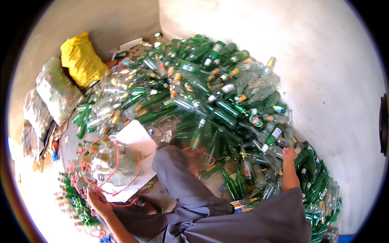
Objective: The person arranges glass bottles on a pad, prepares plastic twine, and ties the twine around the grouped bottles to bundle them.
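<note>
My left hand (98, 200) is closed at the lower left, its fingers on a red cord (117, 156) beside a bundle of clear glass bottles (109, 160). The cord loops round these bottles, which stand with their mouths towards me on a white sheet (137, 135). On the other side, my right hand (289, 154) reaches into the large heap of glass bottles (227, 107) near the wall. Its fingers are curled at a glass bottle; the bottle's outline is partly hidden by the hand and its neighbours. Another red cord (200, 156) lies blurred by my knee.
A yellow sack (83, 60) and a clear plastic sack (56, 91) lean against the left wall. Green bottles tied with cord (75, 198) stand at the lower left. Pale walls (324, 101) bound the heap. My bent knee (172, 162) is between my hands.
</note>
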Motion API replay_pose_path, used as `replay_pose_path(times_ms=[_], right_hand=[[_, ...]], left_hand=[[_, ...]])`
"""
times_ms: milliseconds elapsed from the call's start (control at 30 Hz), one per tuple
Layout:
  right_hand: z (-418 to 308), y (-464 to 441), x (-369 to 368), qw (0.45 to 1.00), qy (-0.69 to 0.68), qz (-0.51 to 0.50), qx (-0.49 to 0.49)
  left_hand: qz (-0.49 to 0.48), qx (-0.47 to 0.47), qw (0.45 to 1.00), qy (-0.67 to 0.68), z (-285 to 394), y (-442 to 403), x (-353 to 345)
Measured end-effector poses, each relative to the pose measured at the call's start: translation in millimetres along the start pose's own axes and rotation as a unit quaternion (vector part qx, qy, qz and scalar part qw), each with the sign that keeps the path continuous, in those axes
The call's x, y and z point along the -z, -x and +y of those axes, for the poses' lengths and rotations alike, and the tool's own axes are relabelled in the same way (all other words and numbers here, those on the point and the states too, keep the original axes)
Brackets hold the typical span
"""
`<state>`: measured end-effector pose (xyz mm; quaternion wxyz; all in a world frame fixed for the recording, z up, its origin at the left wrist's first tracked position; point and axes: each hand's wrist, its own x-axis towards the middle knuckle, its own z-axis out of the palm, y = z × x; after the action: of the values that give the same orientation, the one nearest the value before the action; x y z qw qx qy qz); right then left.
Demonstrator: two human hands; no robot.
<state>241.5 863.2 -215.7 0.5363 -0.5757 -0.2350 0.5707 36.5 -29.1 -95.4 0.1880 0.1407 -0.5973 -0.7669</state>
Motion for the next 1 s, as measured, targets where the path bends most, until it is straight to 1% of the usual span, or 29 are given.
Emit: replay_pose_path(times_ms=[33, 100, 133, 167, 267, 300, 333, 367, 433, 533, 633, 667, 700, 767, 800, 900, 933, 1000], right_hand=[[-2, -1, 2, 1.000, 0.001, -0.004, 0.012], [-12, 15, 1, 0.999, 0.024, -0.024, 0.014], [-15, 23, 1, 0.998, 0.031, -0.025, 0.040], [-18, 31, 2, 0.998, 0.030, -0.031, 0.043], [-36, 79, -8, 0.996, 0.061, -0.041, 0.054], [-38, 94, -9, 0.994, 0.076, -0.062, 0.054], [-40, 98, -9, 0.991, 0.088, -0.093, 0.035], [-37, 103, -10, 0.991, 0.079, -0.100, 0.051], [-35, 123, -25, 0.988, 0.057, -0.115, 0.086], [-40, 188, -39, 0.972, 0.055, -0.200, 0.108], [-37, 231, -54, 0.942, 0.076, -0.304, 0.120], [-37, 248, -61, 0.930, 0.072, -0.340, 0.121], [-38, 266, -68, 0.916, 0.067, -0.381, 0.109], [-44, 317, -80, 0.883, 0.057, -0.459, 0.084], [-45, 337, -89, 0.865, 0.053, -0.491, 0.084], [-57, 424, -109, 0.819, 0.074, -0.566, 0.054], [-59, 451, -116, 0.816, 0.083, -0.570, 0.052], [-64, 503, -124, 0.775, 0.097, -0.621, 0.061]], left_hand=[[0.005, -0.018, 1.000, -0.007, -4, -2, 4], [0.000, -0.015, 1.000, 0.000, 2, 1, -2], [-0.003, -0.019, 1.000, 0.000, 9, 5, -10], [0.018, -0.045, 0.999, 0.004, 10, 7, -17], [0.019, -0.030, 0.999, 0.003, 5, 5, -9], [0.028, -0.027, 0.999, 0.007, 6, 6, -10], [0.047, -0.017, 0.998, 0.026, 13, 9, -19], [0.061, -0.026, 0.998, 0.001, 22, 13, -29], [0.039, -0.050, 0.998, -0.027, 25, 15, -29], [0.016, -0.043, 0.999, 0.019, 27, 16, -30], [0.033, -0.046, 0.998, 0.041, 34, 19, -39], [0.012, -0.034, 0.998, 0.050, 35, 18, -37], [0.035, -0.038, 0.998, 0.037, 33, 18, -39], [0.034, -0.032, 0.999, 0.018, 36, 20, -40], [0.020, -0.031, 0.999, -0.016, 33, 19, -35], [0.036, -0.032, 0.999, 0.005, 32, 19, -37], [0.037, -0.030, 0.999, 0.008, 32, 19, -36], [0.031, -0.029, 0.999, 0.004, 32, 19, -35]])
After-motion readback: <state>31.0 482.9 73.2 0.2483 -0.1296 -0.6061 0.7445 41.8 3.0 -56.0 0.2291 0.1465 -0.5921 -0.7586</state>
